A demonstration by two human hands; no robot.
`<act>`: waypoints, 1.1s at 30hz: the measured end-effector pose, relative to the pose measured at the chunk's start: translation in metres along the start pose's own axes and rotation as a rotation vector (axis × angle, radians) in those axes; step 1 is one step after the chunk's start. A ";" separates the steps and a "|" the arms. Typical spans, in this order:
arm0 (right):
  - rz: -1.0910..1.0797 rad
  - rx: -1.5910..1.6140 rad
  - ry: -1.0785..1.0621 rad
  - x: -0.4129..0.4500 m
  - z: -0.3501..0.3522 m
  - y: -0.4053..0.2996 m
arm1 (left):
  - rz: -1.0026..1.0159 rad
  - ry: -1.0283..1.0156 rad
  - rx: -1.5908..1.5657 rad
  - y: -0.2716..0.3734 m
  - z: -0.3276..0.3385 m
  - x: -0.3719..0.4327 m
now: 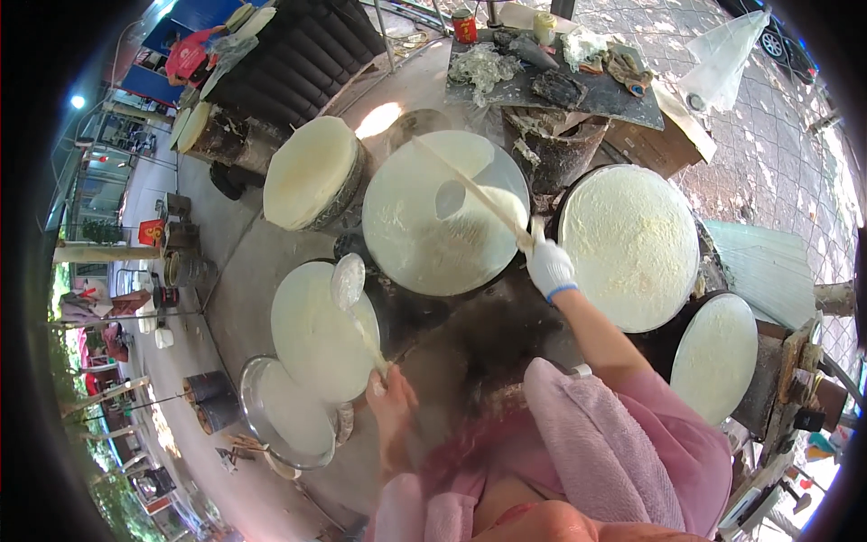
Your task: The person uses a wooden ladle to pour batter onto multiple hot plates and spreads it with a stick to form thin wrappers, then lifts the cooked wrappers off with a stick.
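Note:
My left hand [393,396], bare, grips the handle of a batter-coated ladle [349,281]. Its bowl hangs above the upper edge of a pale, batter-covered round griddle [305,339]. On my right hand [550,264] is a white knit glove with a blue cuff. It holds a long wooden spreader [474,193] slanting across the middle round griddle [433,264]. Thin pale batter covers much of that surface, with a grey oval patch near the centre. Right of the glove, another griddle [626,247] carries a pale, rough-textured flatbread. Below left, a metal basin [245,406] holds pale batter.
A stack of round flatbreads [311,173] stands at upper left. Scraps, a red can [464,27] and a jar [544,28] sit on a dark board [603,95]. Another coated griddle [714,359] is at far right. A person in red [186,57] is in the background.

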State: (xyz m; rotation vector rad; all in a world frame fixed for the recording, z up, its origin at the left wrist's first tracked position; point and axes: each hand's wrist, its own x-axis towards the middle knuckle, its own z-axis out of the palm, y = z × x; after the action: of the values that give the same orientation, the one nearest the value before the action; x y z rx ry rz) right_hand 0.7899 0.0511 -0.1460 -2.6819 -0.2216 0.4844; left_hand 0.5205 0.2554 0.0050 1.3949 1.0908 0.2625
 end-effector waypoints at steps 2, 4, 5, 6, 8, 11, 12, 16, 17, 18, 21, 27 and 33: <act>0.002 -0.046 0.072 0.047 -0.012 -0.011 | -0.011 0.040 0.002 -0.006 -0.004 0.002; -0.026 -0.084 0.130 0.091 -0.041 -0.034 | 0.084 0.055 0.121 -0.037 -0.025 0.006; -0.043 -0.114 0.155 0.113 -0.048 -0.042 | 0.083 0.063 0.119 -0.036 -0.025 0.003; -0.074 -0.127 0.175 0.131 -0.056 -0.050 | 0.081 0.066 0.116 -0.036 -0.024 0.001; -0.106 -0.105 0.164 0.153 -0.063 -0.065 | 0.149 0.039 0.181 -0.044 -0.027 0.001; -0.485 0.223 0.357 0.105 -0.050 -0.084 | 0.093 -0.007 0.104 -0.025 -0.015 -0.004; -0.519 0.342 0.161 0.077 -0.049 -0.077 | 0.038 0.007 0.050 -0.017 -0.008 -0.007; -0.266 0.710 0.217 -0.012 -0.016 -0.010 | 0.029 0.003 0.108 0.007 0.008 -0.005; -0.092 0.802 0.265 -0.030 -0.013 0.006 | 0.029 -0.003 0.102 0.010 0.012 -0.005; 0.096 0.981 0.033 -0.043 -0.010 0.018 | 0.049 -0.022 0.076 0.012 0.016 -0.004; 0.364 1.191 -0.491 -0.078 -0.024 0.015 | 0.061 -0.073 -0.002 0.021 0.034 -0.003; 0.276 1.065 -0.349 -0.046 -0.042 0.050 | 0.055 -0.086 -0.012 0.022 0.048 -0.008; 0.278 0.914 -0.643 -0.056 -0.069 0.037 | 0.051 -0.085 -0.015 0.015 0.051 0.009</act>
State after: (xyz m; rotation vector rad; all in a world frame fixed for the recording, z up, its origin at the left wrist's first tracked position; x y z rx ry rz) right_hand 0.7664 -0.0199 -0.0850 -1.6082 0.1737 1.1857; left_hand 0.5692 0.2328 0.0044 1.4094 0.9826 0.2461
